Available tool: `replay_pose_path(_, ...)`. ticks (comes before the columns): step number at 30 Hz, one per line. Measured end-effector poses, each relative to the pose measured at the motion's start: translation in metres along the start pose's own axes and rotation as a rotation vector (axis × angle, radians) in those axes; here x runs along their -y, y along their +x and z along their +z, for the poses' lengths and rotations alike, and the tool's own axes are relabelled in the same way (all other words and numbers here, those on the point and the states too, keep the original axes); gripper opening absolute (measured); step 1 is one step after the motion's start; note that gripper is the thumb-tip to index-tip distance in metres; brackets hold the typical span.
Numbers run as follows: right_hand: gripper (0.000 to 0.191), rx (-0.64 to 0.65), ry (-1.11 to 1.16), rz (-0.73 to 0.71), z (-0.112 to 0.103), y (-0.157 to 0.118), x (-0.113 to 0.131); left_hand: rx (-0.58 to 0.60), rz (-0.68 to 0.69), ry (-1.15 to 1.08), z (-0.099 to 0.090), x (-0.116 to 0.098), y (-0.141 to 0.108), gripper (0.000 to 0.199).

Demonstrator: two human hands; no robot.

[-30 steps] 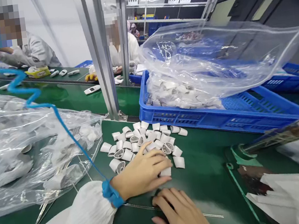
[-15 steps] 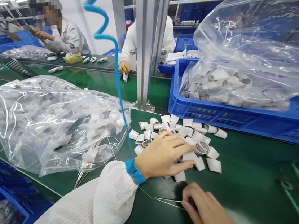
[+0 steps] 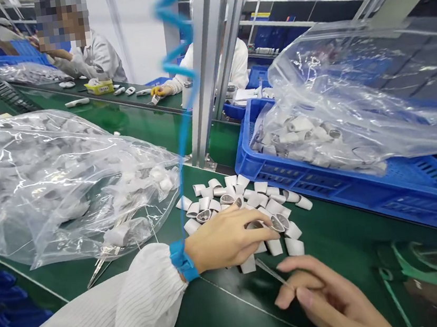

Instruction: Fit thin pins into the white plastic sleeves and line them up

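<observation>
Palm down over a pile of small grey-white plastic caps (image 3: pixel 295 247), my left hand (image 3: pixel 225 237) has its fingers apart and touches the caps among them. No cap is lifted off the pile. A blue wrist strap (image 3: pixel 183 260) with a coiled blue cord (image 3: pixel 183 120) is around my left wrist. At the lower right, my right hand (image 3: pixel 330 295) pinches a pair of metal tweezers (image 3: pixel 272 272) between thumb and fingers. The tweezers' tips point up and left, close to the near edge of the pile. Some caps are hidden under my left hand.
Left of the pile lies a clear plastic bag (image 3: pixel 45 179) of caps, thin metal tools (image 3: pixel 99 268) beside it. A blue crate (image 3: pixel 325 193) with another bag of caps stands right, behind a metal post (image 3: pixel 206 64). Co-workers (image 3: pixel 99 56) sit across the green bench (image 3: pixel 236 310).
The tweezers in my right hand have swung from pointing left to pointing at the pile. My left hand's fingers have shifted slightly over the caps. The view has turned a little.
</observation>
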State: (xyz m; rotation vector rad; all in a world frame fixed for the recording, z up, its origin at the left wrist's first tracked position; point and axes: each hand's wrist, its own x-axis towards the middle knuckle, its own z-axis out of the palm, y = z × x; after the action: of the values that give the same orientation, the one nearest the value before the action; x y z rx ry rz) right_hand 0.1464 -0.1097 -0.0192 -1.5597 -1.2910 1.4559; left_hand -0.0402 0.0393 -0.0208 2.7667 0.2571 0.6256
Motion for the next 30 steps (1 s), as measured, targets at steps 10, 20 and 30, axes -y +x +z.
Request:
replay_pose_path(10,0.042,-0.184,-0.079,-0.208,-0.025,0.027,-0.014,-0.082,-0.126,-0.227,0.003,-0.009,-0.003,0.03)
replay_pose_path(20,0.034,-0.481,-0.474,-0.539,-0.006,0.026,-0.014,-0.012,-0.143,-0.185,0.004,-0.013,-0.005,0.04)
replay_pose_path(30,0.031,-0.429,-0.47,-0.535,-0.008,0.025,-0.016,0.027,-0.154,-0.201,0.005,-0.015,-0.005,0.043)
